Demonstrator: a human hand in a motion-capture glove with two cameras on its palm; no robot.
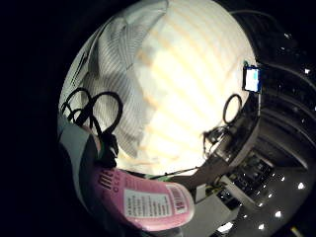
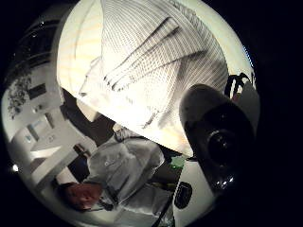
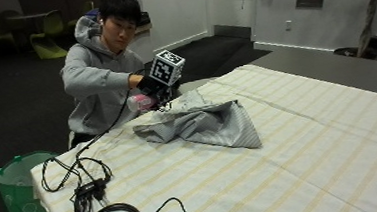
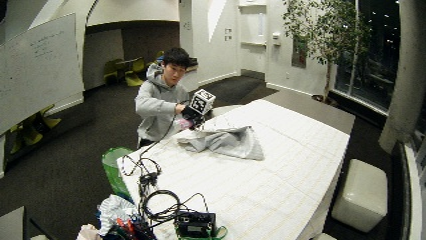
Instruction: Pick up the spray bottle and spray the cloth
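- Where the surface (image 3: 298, 143) meets its far-left edge, the spray bottle (image 3: 139, 102) is lifted above it, a pink body with a white printed label, tilted toward the cloth (image 3: 203, 124).
- The gloved hand (image 3: 152, 84) has its fingers wrapped round the bottle.
- The cloth, grey with fine stripes, lies crumpled just right of the bottle.
- The surface wears a pale covering with yellow stripes; dark floor and white walls surround it.
- Black cables (image 3: 87, 185) sprawl at the near-left corner, a green bin (image 3: 17, 190) beside it.
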